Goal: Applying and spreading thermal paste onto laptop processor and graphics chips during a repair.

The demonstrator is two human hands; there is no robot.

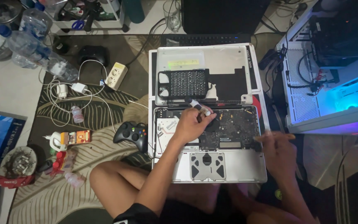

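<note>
Hands over opened laptop

Left hand (192, 124) holds a small white tube (199, 107), fingers closed around it, above the laptop's (228, 168) exposed motherboard (233, 126). Right hand (277, 150) rests at the right edge, fingers blurred; their position I cannot tell.

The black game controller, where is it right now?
In the head view the black game controller lies on the patterned rug, just off the left edge of the opened laptop, left of the person's left hand.
</note>
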